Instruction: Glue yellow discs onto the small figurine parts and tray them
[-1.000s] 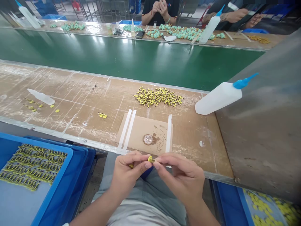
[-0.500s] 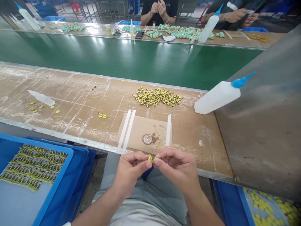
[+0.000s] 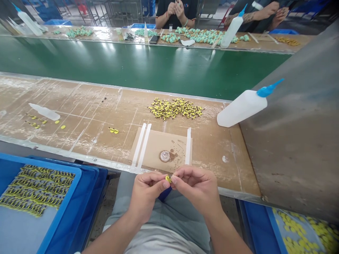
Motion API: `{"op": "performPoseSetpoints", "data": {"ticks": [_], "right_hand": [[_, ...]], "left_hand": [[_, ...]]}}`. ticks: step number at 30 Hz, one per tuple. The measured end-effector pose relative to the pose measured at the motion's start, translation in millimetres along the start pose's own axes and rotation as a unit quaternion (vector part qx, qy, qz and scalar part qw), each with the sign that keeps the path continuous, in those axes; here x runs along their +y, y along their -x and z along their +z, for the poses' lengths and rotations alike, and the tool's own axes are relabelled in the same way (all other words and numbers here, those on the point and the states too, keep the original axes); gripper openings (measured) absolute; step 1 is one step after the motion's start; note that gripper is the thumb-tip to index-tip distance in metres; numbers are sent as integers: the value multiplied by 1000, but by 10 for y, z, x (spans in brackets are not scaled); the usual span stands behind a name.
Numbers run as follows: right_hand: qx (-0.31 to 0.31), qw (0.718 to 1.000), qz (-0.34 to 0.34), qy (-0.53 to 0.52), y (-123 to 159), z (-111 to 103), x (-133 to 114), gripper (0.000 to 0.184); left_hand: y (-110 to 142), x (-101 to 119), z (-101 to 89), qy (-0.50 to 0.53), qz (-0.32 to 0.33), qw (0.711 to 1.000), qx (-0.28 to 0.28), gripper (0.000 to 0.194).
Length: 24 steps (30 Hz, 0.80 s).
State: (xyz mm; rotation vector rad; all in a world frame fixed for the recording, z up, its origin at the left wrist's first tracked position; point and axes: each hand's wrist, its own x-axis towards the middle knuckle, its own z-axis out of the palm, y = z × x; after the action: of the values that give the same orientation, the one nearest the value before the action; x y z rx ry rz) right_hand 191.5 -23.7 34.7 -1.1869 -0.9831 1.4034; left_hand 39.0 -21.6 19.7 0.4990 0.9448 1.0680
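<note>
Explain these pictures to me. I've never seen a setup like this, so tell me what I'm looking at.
There is no machine here. This is a person's own view, from a camera worn on the head, looking down at their bare hands. The left hand and right hand together pinch a small yellow piece above the lap. Beyond them, on a long workbench, lie a cardboard sheet with a small round dish on it, a heap of yellow-and-black pieces and a white squeeze bottle with a blue nozzle. A blue tray at the lower left holds rows of similar pieces. Across a green band, another person sits at a second bench.
</note>
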Motion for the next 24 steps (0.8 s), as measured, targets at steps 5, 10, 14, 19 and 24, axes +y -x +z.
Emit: {"op": "performPoseSetpoints", "data": {"ticks": [5, 10, 14, 19, 24], "right_hand": [[9, 1000, 17, -8, -4, -5, -6, 13], [8, 999, 33, -29, -12, -15, -45, 16], [-14, 997, 68, -43, -15, -18, -49, 19], [-60, 986, 117, -100, -30, 0, -52, 20], [-99, 975, 144, -135, -44, 6, -68, 24]], "left_hand": [[15, -4, -9, -8, -6, 1000, -19, 10], [56, 12, -24, -36, -2, 998, -49, 11], [52, 15, -46, -30, 10, 998, -48, 9], [37, 20, -102, -42, 38, 997, -44, 13], [53, 51, -121, -37, 21, 995, -90, 14]]}}
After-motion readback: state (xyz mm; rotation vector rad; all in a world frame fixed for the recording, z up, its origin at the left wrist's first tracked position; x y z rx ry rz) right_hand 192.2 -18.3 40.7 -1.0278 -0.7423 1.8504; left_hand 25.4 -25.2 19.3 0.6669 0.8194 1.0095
